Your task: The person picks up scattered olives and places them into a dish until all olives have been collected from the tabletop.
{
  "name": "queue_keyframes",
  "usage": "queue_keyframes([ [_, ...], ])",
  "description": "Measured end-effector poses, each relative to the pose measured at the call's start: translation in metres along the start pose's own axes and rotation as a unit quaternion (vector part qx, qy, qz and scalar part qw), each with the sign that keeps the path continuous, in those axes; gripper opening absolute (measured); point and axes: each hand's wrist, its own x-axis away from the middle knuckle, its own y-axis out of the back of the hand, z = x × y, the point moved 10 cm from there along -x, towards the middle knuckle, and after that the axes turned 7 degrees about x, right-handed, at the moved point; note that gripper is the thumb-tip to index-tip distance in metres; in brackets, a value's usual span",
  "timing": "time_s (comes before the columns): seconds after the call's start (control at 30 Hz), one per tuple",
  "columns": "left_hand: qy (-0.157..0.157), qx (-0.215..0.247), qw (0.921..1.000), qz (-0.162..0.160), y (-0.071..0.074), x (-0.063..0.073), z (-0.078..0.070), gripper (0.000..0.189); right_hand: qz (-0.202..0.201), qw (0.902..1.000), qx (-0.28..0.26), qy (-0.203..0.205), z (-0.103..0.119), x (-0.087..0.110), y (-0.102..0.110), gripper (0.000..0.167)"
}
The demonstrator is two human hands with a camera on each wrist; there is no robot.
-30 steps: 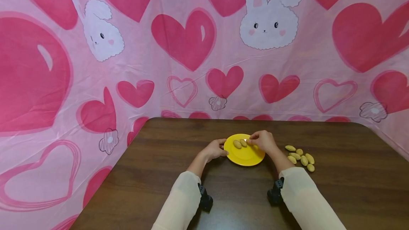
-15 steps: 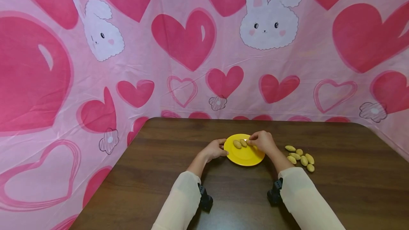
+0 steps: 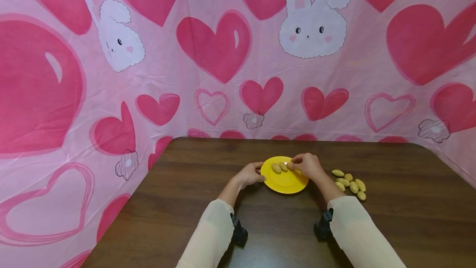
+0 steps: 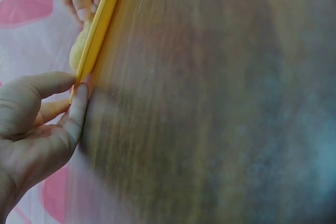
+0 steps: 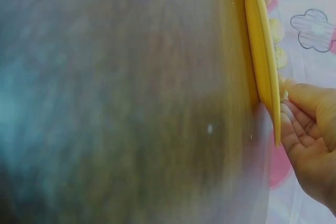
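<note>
On the table stands a yellow plate (image 3: 284,183), its left rim pinched between the thumb and fingers of my left hand (image 3: 250,175). The left wrist view shows that left hand (image 4: 39,119) with the plate's edge (image 4: 100,30) between its fingertips. Two oval yellow-green fruits, a left one (image 3: 276,168) and a right one (image 3: 283,166), lie side by side near the far rim. Beside them my right hand (image 3: 308,166) pinches a third fruit (image 3: 289,165) at the plate's surface. Fingers partly cover this fruit (image 5: 284,88) in the right wrist view.
Several more fruits (image 3: 348,183) lie loose on the brown wooden table (image 3: 208,156) right of the plate, near my right forearm. A pink cloth (image 3: 223,61) with hearts and rabbits hangs behind and left of the table.
My right hand and forearm have shifted very slightly right, and the third fruit shows a little more. My left hand and the plate have stayed in place.
</note>
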Motion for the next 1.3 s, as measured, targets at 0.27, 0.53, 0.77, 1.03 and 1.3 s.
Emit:
queue_keyframes([
  [0.27, -0.001, -0.002, 1.0000, 0.001, 0.000, 0.000, -0.001, 0.062, -0.016, 0.9998, -0.006, 0.014, -0.010, 0.005, 0.015, 0.024],
  [0.53, 0.006, -0.006, 1.0000, -0.001, 0.001, 0.002, 0.001, 0.061, -0.038, 0.9992, -0.007, 0.010, -0.023, 0.012, 0.040, 0.028],
  [0.77, 0.002, -0.004, 1.0000, 0.000, 0.001, 0.001, 0.001, 0.061, -0.051, 0.9984, 0.007, 0.023, -0.033, 0.019, 0.058, 0.032],
  [1.03, 0.006, 0.001, 1.0000, 0.001, 0.000, 0.001, 0.002, 0.061, -0.053, 0.9979, 0.022, 0.030, -0.044, 0.028, 0.071, 0.036],
  [1.3, 0.007, -0.001, 1.0000, 0.000, 0.000, 0.001, 0.002, 0.061, -0.066, 0.9963, 0.035, 0.043, -0.051, 0.040, 0.083, 0.033],
])
